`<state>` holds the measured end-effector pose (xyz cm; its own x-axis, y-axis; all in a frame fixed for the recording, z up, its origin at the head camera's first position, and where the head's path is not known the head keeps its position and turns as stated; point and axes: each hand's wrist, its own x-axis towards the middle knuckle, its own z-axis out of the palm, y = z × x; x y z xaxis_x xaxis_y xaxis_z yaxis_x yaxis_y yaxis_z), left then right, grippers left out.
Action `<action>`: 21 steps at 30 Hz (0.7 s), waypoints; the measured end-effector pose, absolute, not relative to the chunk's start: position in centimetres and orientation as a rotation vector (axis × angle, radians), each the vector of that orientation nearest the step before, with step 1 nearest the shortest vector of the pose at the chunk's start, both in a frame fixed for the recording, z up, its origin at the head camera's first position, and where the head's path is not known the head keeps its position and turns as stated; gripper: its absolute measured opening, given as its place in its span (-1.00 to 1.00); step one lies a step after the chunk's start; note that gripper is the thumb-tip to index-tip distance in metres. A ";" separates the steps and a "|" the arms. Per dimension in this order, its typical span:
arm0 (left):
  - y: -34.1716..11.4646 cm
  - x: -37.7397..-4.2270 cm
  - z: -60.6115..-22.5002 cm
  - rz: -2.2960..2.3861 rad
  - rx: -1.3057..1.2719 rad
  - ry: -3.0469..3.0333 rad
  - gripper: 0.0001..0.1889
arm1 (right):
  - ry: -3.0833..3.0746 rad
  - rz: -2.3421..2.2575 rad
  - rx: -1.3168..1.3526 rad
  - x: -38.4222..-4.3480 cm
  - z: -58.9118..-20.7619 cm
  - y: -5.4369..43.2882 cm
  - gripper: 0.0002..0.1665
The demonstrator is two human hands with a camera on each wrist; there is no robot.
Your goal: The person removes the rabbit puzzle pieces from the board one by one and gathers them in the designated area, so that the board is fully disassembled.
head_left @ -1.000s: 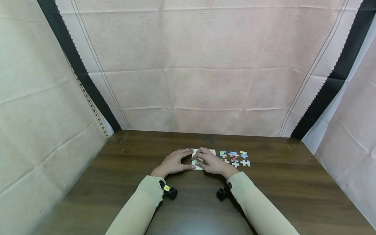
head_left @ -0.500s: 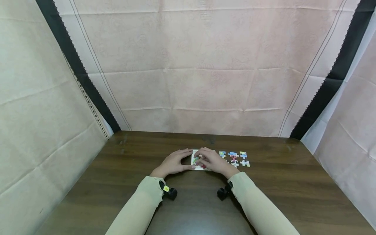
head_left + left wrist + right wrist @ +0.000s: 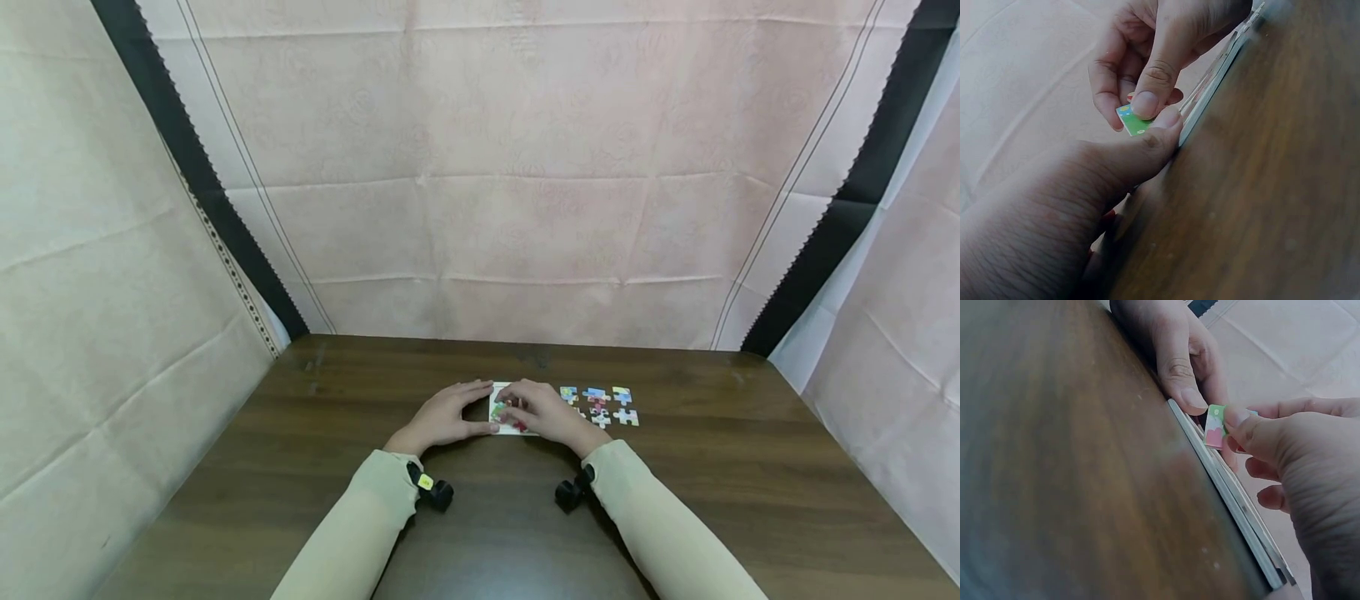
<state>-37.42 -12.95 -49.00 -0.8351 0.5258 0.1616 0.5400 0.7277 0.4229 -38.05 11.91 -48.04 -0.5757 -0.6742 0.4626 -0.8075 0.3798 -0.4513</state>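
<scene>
A thin white-edged puzzle board [image 3: 499,387] lies flat on the table between the two hands, largely covered by the right one. My left hand [image 3: 444,413] rests at its left side, fingers extended toward the far corner and thumb at the near corner. Over the board, my right hand [image 3: 549,413] pinches a puzzle piece [image 3: 1214,429] between thumb and fingers. Green and pink show on this piece in the right wrist view, and it is tilted up above the board's edge. In the left wrist view the right thumb presses on its green face, close beside the left thumb.
Several loose puzzle pieces [image 3: 626,417] in blue, yellow, red and white lie right of the board, some partly behind the right hand. The brown wooden table [image 3: 480,533] reaches back to a pale fabric wall [image 3: 525,233]. Each wrist carries a black camera [image 3: 567,496].
My right hand has shifted slightly to the right over the board, and its fingers have changed position, uncovering more of the board's picture. The left hand has stayed in place.
</scene>
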 end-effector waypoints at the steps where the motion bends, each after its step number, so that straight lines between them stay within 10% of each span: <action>1: -12.9 -37.5 -49.0 -0.719 -0.893 -2.891 -0.08 | -2.426 0.977 1.333 -38.1 -48.0 11.9 -0.74; 21: -12.9 -37.2 -48.7 -0.682 -0.876 -2.911 -0.06 | -2.377 1.044 1.208 -37.9 -47.4 15.2 -0.77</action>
